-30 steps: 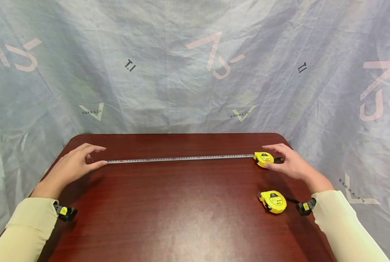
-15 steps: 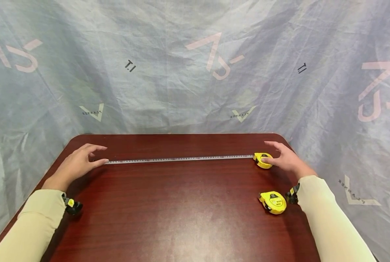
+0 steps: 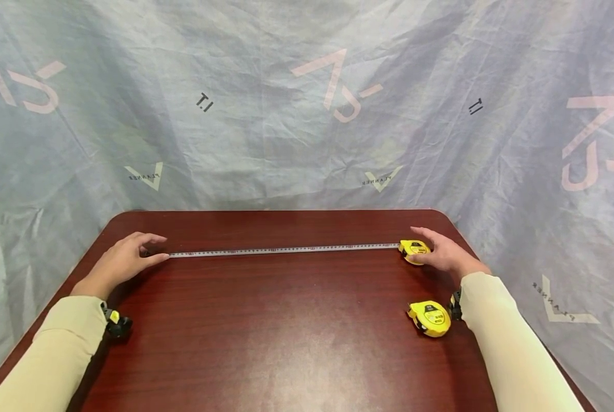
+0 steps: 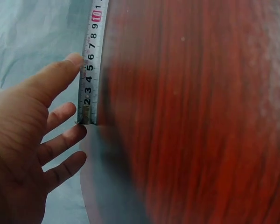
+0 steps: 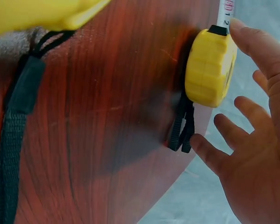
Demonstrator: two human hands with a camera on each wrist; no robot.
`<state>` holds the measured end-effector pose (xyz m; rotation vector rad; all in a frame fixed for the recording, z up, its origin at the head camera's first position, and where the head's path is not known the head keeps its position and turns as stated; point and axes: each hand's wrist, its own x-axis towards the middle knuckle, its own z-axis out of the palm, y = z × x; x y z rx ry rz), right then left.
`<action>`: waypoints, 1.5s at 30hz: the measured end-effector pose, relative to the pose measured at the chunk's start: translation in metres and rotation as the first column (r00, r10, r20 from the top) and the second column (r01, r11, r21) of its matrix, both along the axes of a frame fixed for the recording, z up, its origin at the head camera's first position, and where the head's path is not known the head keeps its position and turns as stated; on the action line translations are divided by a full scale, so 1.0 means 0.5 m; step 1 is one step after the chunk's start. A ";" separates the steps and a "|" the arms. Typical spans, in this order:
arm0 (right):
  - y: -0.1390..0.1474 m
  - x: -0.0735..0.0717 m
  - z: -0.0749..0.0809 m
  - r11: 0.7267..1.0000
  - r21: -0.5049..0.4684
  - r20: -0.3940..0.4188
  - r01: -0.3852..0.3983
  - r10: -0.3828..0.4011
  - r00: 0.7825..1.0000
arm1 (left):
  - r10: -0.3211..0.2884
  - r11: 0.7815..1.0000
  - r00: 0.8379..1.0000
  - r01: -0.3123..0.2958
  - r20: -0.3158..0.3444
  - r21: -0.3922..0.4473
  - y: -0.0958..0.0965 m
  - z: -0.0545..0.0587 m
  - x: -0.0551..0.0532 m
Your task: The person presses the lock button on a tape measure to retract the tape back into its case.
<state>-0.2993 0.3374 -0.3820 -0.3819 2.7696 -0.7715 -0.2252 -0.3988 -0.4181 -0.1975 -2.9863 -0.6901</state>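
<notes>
A yellow tape measure [image 3: 408, 248] lies at the far right of the table, its blade [image 3: 281, 250] drawn out in a long straight line to the left. My left hand [image 3: 118, 260] is at the blade's end, fingers spread and relaxed. In the left wrist view the thumb tip [image 4: 74, 59] is right at the blade's edge, and the fingers are near the metal end hook [image 4: 86, 116]. My right hand [image 3: 446, 253] is beside the case, its thumb [image 5: 252, 39] overlapping the front near the blade's mouth. The other right fingers extend loosely behind the case.
A second yellow tape measure [image 3: 430, 318] lies nearer me on the right, its dark strap [image 5: 14, 140] showing in the right wrist view. The dark red table [image 3: 286, 332] ends at a grey cloth backdrop [image 3: 265, 114] with printed letters.
The right forearm has swung left, bringing its wrist camera beside the nearer tape measure. The left forearm has shifted slightly right. Both tape measures and the drawn-out blade stay in place.
</notes>
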 end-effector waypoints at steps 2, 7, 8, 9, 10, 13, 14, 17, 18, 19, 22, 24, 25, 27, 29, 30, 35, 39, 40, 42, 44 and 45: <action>-0.003 -0.002 -0.003 1.000 -0.004 0.016 0.000 0.000 1.000 | 0.005 1.000 1.000 -0.005 0.007 -0.005 -0.002 -0.001 0.000; -0.010 -0.005 -0.008 1.000 -0.012 0.017 0.006 -0.006 1.000 | 0.013 1.000 1.000 -0.013 -0.005 -0.017 -0.008 -0.002 -0.001; -0.011 -0.006 -0.009 1.000 -0.015 0.016 0.011 -0.011 1.000 | 0.013 1.000 1.000 -0.013 -0.011 -0.018 -0.010 -0.002 -0.001; -0.011 -0.006 -0.010 1.000 -0.020 0.018 0.017 -0.017 1.000 | 0.012 1.000 1.000 -0.012 -0.016 -0.017 -0.012 -0.002 -0.001; -0.012 -0.006 -0.010 1.000 -0.018 0.014 0.016 -0.015 1.000 | 0.012 1.000 1.000 -0.012 -0.019 -0.015 -0.013 -0.002 -0.002; -0.015 -0.005 -0.011 0.999 -0.033 0.025 0.018 -0.017 1.000 | 0.014 1.000 1.000 -0.014 -0.019 -0.015 -0.018 -0.002 -0.003; -0.016 -0.005 -0.012 0.999 -0.033 0.027 0.017 -0.016 1.000 | 0.013 1.000 1.000 -0.013 -0.017 -0.015 -0.020 -0.003 -0.004; -0.021 -0.005 -0.014 1.000 -0.016 0.028 0.011 -0.010 1.000 | 0.011 1.000 1.000 -0.011 -0.010 -0.017 -0.023 -0.003 -0.006; -0.022 -0.004 -0.015 1.000 0.000 0.020 0.008 -0.008 1.000 | 0.011 1.000 1.000 -0.011 -0.009 -0.019 -0.024 -0.004 -0.007; -0.023 -0.005 -0.016 1.000 0.011 0.014 0.007 -0.007 1.000 | 0.010 1.000 1.000 -0.010 -0.006 -0.021 -0.026 -0.004 -0.007; -0.026 -0.006 -0.016 0.999 0.044 -0.010 -0.004 0.004 1.000 | 0.015 1.000 1.000 -0.015 -0.002 -0.025 -0.030 -0.005 -0.008; -0.028 -0.006 -0.016 0.998 0.054 -0.019 -0.011 0.012 1.000 | 0.016 1.000 1.000 -0.017 -0.004 -0.023 -0.032 -0.005 -0.008; -0.029 -0.006 -0.015 0.998 0.055 -0.019 -0.013 0.014 1.000 | 0.014 1.000 1.000 -0.014 -0.006 -0.023 -0.033 -0.005 -0.009; -0.029 -0.006 -0.014 0.998 0.065 -0.023 -0.022 0.024 0.999 | 0.005 1.000 1.000 -0.005 -0.011 -0.023 -0.034 -0.007 -0.009; -0.029 -0.006 -0.014 0.998 0.066 -0.016 -0.022 0.023 1.000 | -0.006 1.000 1.000 0.006 -0.012 -0.029 -0.037 -0.009 -0.009; -0.028 -0.006 -0.015 0.998 0.067 -0.015 -0.022 0.023 1.000 | -0.011 0.999 1.000 0.011 -0.013 -0.033 -0.038 -0.010 -0.009; -0.026 -0.002 -0.014 0.996 0.072 -0.016 -0.044 0.045 0.999 | -0.008 0.999 0.999 0.007 -0.033 -0.035 -0.041 -0.013 -0.005; -0.024 0.012 -0.003 0.992 0.085 -0.045 -0.090 0.095 0.994 | -0.018 0.999 0.996 0.016 -0.087 -0.030 -0.044 -0.007 -0.004; -0.022 0.016 0.001 0.991 0.086 -0.057 -0.100 0.105 0.993 | -0.024 0.999 0.995 0.022 -0.101 -0.027 -0.045 -0.005 -0.003; -0.020 0.026 0.010 0.990 0.086 -0.072 -0.112 0.118 0.990 | -0.035 0.999 0.992 0.032 -0.124 -0.027 -0.047 0.000 -0.001; -0.019 0.035 0.020 0.990 0.086 -0.090 -0.115 0.123 0.988 | -0.043 0.999 0.988 0.039 -0.150 -0.031 -0.050 0.005 0.002; -0.019 0.039 0.024 0.990 0.087 -0.099 -0.115 0.123 0.987 | -0.043 0.999 0.986 0.038 -0.163 -0.036 -0.051 0.008 0.004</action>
